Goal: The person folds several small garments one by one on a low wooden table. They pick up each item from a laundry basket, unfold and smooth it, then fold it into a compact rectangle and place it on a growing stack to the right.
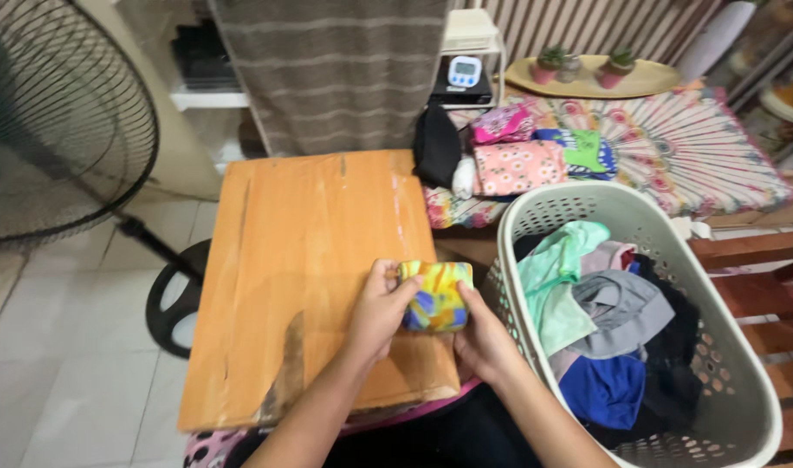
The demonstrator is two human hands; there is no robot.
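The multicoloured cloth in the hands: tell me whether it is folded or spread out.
Folded. The multicoloured cloth is a small compact bundle, gripped between the left hand and right hand over the wooden board.

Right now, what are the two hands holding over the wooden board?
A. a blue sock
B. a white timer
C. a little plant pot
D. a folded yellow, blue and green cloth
D: the left hand and right hand grip a small folded yellow, blue and green cloth over the wooden board.
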